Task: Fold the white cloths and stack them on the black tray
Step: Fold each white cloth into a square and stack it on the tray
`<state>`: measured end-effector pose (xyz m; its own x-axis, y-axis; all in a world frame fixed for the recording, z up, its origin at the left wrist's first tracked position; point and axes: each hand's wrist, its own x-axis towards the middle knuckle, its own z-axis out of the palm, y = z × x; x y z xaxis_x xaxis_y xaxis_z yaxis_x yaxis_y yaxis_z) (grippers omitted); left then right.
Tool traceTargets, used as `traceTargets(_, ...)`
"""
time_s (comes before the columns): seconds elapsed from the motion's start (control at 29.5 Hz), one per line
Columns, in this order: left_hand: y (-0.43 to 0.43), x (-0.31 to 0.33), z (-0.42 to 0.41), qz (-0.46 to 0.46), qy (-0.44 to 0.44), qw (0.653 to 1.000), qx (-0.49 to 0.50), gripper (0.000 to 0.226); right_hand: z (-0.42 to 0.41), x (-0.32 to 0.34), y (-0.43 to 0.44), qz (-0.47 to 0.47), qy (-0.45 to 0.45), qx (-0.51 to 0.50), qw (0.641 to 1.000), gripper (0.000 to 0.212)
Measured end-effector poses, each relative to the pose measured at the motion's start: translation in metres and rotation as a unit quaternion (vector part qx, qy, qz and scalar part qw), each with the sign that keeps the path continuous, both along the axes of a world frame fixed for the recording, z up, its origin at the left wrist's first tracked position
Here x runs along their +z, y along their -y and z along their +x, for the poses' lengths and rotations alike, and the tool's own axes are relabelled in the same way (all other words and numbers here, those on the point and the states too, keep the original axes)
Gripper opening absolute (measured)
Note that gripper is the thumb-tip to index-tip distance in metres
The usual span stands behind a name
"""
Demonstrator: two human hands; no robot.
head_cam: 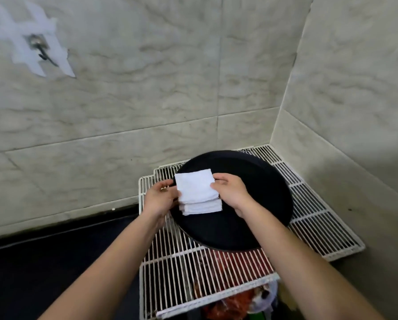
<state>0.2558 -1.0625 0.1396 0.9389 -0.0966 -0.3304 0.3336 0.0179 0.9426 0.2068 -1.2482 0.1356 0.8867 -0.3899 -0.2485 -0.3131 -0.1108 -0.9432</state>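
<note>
Flanking a folded white cloth from either side, the left hand and right hand each pinch one edge, fingers curled around the fabric, apparently so the square stays flat and its folds do not spring open as it meets the pile. The cloth sits on top of a small stack of white cloths, whose layered edges show just below it, slightly offset toward the viewer; gripping both sides likely lets the person square it up with the ones beneath. The stack rests on the left part of the black tray, a round, shallow, matte dish with a low raised rim. The cloths look like soft, nubby terry, thick enough to keep a blunt fold. The tray lies on a white wire rack of thin parallel bars, tucked into a corner of a tiled wall with pale, marble-like veining. High on the left, a metal hook is fixed with strips of tape.
</note>
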Motion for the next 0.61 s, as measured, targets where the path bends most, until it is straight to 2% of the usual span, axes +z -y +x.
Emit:
traceTargets(0.3,0.003,-0.024,-0.004,0.131,0.058,0.990,0.004,0.030,-0.010,-0.012,0.012,-0.005,-0.030,0.035,0.999,0.037)
traceTargets(0.44,0.003,-0.029,-0.004,0.213,0.091,0.972,-0.035,0.033,-0.018,-0.011,0.013,-0.054,-0.041,0.044,0.997,0.039)
traceTargets(0.54,0.000,-0.018,-0.009,0.233,0.110,0.964,-0.060,0.037,-0.027,0.000,0.014,-0.097,-0.030,0.042,0.994,0.037)
traceTargets(0.61,-0.008,-0.005,-0.016,0.253,0.159,0.952,-0.062,0.038,-0.032,0.011,0.015,-0.151,-0.010,0.037,0.988,0.037)
